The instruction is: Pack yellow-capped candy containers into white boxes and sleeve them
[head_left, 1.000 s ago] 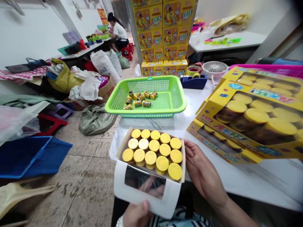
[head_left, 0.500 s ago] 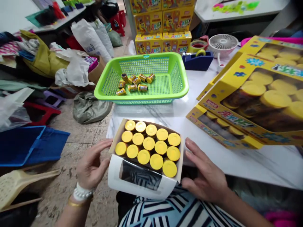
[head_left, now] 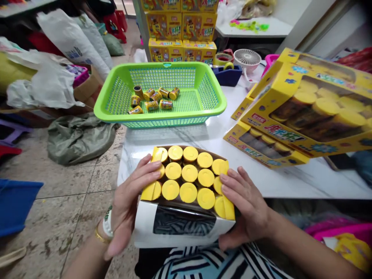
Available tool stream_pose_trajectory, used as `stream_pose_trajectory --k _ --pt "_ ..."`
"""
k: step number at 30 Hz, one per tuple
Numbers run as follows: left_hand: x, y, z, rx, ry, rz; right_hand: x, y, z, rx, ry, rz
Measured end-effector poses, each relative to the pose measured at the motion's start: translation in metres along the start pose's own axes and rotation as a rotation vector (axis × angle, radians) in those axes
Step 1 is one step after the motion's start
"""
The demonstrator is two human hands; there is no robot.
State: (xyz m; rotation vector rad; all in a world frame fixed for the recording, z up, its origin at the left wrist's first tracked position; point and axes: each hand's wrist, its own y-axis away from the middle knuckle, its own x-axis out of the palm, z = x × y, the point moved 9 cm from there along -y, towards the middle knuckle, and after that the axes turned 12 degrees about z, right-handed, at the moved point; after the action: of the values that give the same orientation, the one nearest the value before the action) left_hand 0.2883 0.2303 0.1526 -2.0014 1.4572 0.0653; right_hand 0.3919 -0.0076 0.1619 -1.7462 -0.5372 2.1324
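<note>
A cardboard display box filled with rows of yellow-capped small jars lies before me at the table's near edge. Its lid with a clear window hangs down on the near side. My left hand lies with stretched fingers on the left yellow side flap, folded inward over the caps, its thumb apart from the box. My right hand grips the right end, fingers over the other side flap and thumb low by the front corner.
A green basket with several small jars lying on their sides stands beyond the box. Filled yellow boxes are stacked at the right, more at the back. A blue tape dispenser and a small fan stand behind.
Both hands have moved onto the box ends, and the two side flaps are now folded inward over the outer caps. My view has shifted right.
</note>
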Motion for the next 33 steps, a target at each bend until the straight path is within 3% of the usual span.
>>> stream_pose_trajectory --k 5,8,10,13,16,19,22,26,29,33 --pt "-0.003 -0.018 -0.02 0.203 -0.114 0.294 -0.017 -0.011 -0.012 -0.015 -0.077 0.098" --pt "-0.003 -0.026 -0.023 0.279 -0.246 0.516 -0.015 -0.01 -0.014 -0.041 -0.125 0.256" --pt "-0.002 -0.026 -0.027 0.355 -0.372 0.602 -0.011 -0.006 -0.015 -0.033 -0.115 0.306" --pt "-0.001 -0.023 -0.031 0.369 -0.513 0.657 -0.004 -0.001 -0.011 -0.038 -0.148 0.23" --pt "0.006 -0.018 -0.038 0.267 -0.513 0.676 -0.004 -0.001 -0.011 -0.032 -0.23 0.075" --pt "0.012 -0.014 -0.046 0.12 -0.479 0.545 -0.011 -0.007 -0.017 -0.018 -0.268 0.036" --pt "0.012 -0.006 -0.052 -0.007 -0.48 0.264 -0.024 -0.014 -0.021 -0.065 -0.27 0.1" --pt "0.028 0.016 -0.07 0.011 -0.495 0.071 -0.038 -0.014 -0.026 -0.084 -0.253 0.15" --pt "0.032 0.03 -0.074 -0.018 -0.312 -0.117 -0.039 -0.012 -0.024 -0.083 -0.246 0.169" --pt "0.02 0.048 -0.059 -0.185 -0.004 -0.513 -0.045 -0.011 -0.022 -0.031 -0.267 0.075"
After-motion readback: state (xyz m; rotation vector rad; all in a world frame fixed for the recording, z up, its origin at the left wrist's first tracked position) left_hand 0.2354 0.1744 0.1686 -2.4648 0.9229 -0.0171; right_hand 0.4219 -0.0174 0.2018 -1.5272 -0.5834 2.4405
